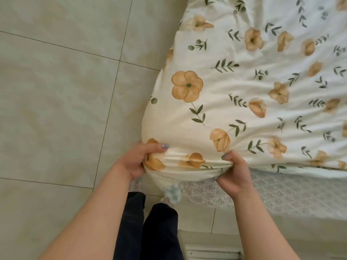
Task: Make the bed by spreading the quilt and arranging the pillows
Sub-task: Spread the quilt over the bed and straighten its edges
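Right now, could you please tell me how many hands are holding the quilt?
2: the left hand grips the quilt at its bunched corner; the right hand pinches its edge just to the right, above the lacy bed skirt.

Soft, even daylight, faint shadows, slight blur, wide-angle bending at edges.

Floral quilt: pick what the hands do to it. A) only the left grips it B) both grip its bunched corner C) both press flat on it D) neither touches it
B: the left hand and right hand each curl round the gathered corner of the floral quilt.
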`<action>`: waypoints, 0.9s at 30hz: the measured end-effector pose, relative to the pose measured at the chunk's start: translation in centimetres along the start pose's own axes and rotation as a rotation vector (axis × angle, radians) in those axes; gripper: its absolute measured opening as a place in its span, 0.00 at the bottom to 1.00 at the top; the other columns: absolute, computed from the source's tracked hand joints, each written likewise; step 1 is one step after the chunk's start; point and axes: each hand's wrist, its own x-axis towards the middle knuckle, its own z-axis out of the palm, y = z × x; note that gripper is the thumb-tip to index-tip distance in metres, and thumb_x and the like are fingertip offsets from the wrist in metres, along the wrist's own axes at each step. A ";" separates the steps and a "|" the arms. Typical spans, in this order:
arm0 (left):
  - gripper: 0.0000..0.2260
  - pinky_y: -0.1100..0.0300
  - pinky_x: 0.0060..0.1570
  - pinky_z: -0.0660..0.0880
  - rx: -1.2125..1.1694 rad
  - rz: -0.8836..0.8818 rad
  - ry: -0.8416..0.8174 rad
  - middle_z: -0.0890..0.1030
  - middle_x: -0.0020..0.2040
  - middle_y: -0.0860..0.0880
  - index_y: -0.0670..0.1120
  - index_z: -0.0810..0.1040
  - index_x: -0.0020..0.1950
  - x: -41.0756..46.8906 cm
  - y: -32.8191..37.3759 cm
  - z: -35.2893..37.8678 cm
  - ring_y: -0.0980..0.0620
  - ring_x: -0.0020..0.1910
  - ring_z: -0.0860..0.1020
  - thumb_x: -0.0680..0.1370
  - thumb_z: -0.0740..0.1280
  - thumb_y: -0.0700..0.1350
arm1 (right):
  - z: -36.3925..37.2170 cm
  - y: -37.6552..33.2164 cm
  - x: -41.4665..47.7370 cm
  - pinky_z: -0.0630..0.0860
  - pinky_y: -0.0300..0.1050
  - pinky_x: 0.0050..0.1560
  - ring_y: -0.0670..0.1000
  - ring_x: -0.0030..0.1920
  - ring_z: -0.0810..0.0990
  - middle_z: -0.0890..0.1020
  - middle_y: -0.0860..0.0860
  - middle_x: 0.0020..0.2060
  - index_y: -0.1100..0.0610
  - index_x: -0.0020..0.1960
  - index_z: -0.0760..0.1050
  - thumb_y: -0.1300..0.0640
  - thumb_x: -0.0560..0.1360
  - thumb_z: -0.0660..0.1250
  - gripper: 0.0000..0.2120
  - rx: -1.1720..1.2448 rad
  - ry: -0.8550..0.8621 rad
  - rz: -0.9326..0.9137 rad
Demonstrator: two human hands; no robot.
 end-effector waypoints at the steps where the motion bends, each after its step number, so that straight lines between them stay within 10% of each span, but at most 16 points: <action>1: 0.15 0.47 0.54 0.79 -0.053 -0.051 0.055 0.82 0.57 0.40 0.42 0.84 0.53 0.1 -0.7 0.2 0.42 0.54 0.81 0.67 0.76 0.41 | -0.3 0.2 -0.5 0.76 0.47 0.40 0.54 0.39 0.81 0.81 0.54 0.39 0.58 0.39 0.77 0.62 0.61 0.65 0.07 -0.003 -0.032 0.030; 5: 0.29 0.45 0.58 0.76 0.083 -0.167 0.622 0.79 0.60 0.41 0.42 0.73 0.66 3.8 -3.1 1.2 0.42 0.54 0.80 0.67 0.78 0.40 | -1.3 1.5 -0.4 0.77 0.48 0.43 0.55 0.42 0.82 0.82 0.55 0.42 0.61 0.47 0.79 0.54 0.70 0.72 0.11 -0.444 0.344 0.104; 9: 0.34 0.44 0.67 0.66 0.734 -0.140 0.880 0.61 0.74 0.43 0.53 0.56 0.76 6.7 -1.2 2.9 0.39 0.69 0.66 0.75 0.69 0.44 | 0.4 0.0 -0.8 0.82 0.47 0.37 0.60 0.43 0.85 0.85 0.57 0.42 0.58 0.51 0.74 0.38 0.73 0.66 0.23 -0.983 0.404 0.260; 12: 0.29 0.36 0.73 0.50 1.038 0.293 0.882 0.51 0.80 0.49 0.57 0.52 0.78 8.5 1.3 5.9 0.41 0.77 0.52 0.80 0.59 0.46 | 2.9 -2.2 -1.4 0.77 0.38 0.28 0.53 0.32 0.85 0.85 0.56 0.31 0.60 0.44 0.75 0.38 0.74 0.65 0.23 -1.275 0.322 0.382; 16: 0.25 0.46 0.75 0.50 1.037 1.028 0.666 0.52 0.79 0.52 0.57 0.55 0.78 11.7 2.9 9.0 0.48 0.78 0.49 0.80 0.54 0.51 | 4.1 -5.5 -0.1 0.72 0.44 0.32 0.47 0.23 0.78 0.78 0.49 0.21 0.64 0.35 0.75 0.47 0.75 0.65 0.21 -1.367 0.390 -0.166; 19: 0.24 0.49 0.76 0.51 1.187 0.545 0.296 0.47 0.80 0.52 0.56 0.47 0.79 14.4 -1.5 6.1 0.49 0.79 0.48 0.83 0.48 0.55 | 4.7 -6.6 1.8 0.70 0.43 0.34 0.47 0.31 0.77 0.80 0.48 0.31 0.54 0.37 0.74 0.50 0.76 0.62 0.11 -1.222 0.502 -0.709; 22: 0.20 0.48 0.68 0.67 1.130 -0.071 0.389 0.68 0.73 0.43 0.51 0.62 0.76 15.2 -3.0 0.8 0.41 0.69 0.70 0.84 0.48 0.52 | 4.6 -5.5 5.1 0.70 0.46 0.46 0.53 0.47 0.75 0.77 0.48 0.44 0.52 0.46 0.73 0.56 0.78 0.62 0.02 -1.316 0.560 -0.882; 24: 0.17 0.49 0.63 0.71 1.237 -0.034 0.613 0.74 0.68 0.43 0.47 0.69 0.70 15.1 -1.4 -0.4 0.42 0.64 0.73 0.82 0.53 0.47 | 4.0 -4.4 7.1 0.66 0.53 0.54 0.58 0.53 0.70 0.75 0.54 0.50 0.58 0.52 0.72 0.57 0.77 0.61 0.06 -1.470 0.679 -0.853; 27: 0.20 0.49 0.72 0.61 1.072 0.596 0.798 0.66 0.75 0.48 0.47 0.64 0.75 16.0 2.7 2.9 0.49 0.73 0.64 0.82 0.56 0.45 | 4.0 -3.6 8.7 0.64 0.55 0.56 0.58 0.54 0.68 0.72 0.56 0.50 0.60 0.51 0.70 0.58 0.76 0.60 0.06 -1.477 0.805 -0.890</action>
